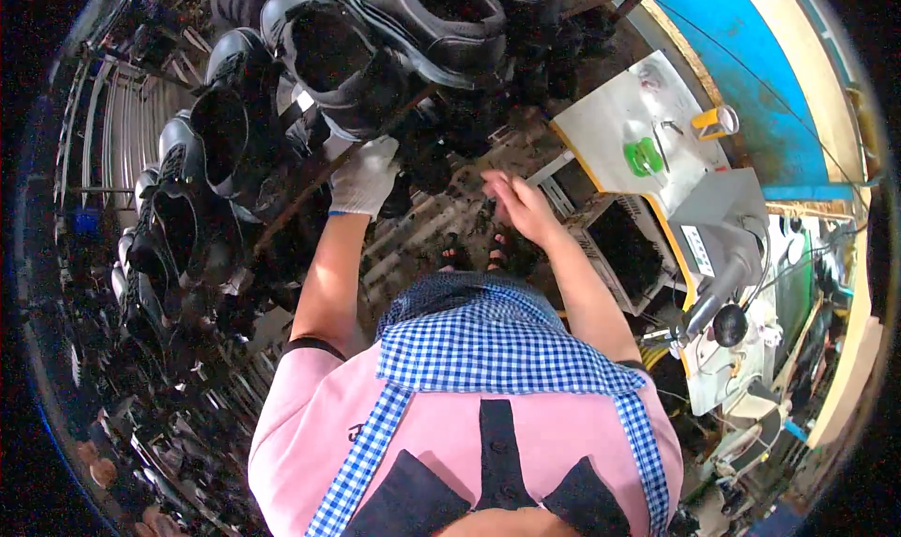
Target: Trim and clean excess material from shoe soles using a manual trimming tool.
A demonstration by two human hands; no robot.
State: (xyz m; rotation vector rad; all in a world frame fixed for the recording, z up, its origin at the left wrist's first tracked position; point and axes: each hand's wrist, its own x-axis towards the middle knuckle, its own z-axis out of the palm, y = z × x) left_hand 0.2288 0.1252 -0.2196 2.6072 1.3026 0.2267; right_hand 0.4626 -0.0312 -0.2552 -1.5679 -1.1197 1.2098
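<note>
My left hand (364, 178), in a whitish knit glove, is at the brown metal rail (305, 199) of a shoe rack, just below a black shoe (328, 56). Glove fabric shows on both sides of the rail, so the fingers appear closed round it; their tips are partly hidden. Bare and holding nothing, my right hand (518, 204) hangs in front of me with its fingers loosely apart, between the rack and a white worktable (615, 115). Other black shoes line the rack, among them a large one (427, 25) at the top and another (225, 133) farther left.
On the worktable are a green spool (643, 157) and a yellow-and-white cylindrical container (715, 122). A grey machine (718, 237) stands at its near end on the right. More racks with shoes (169, 227) fill the left side. A blue panel (751, 77) rises at the far right.
</note>
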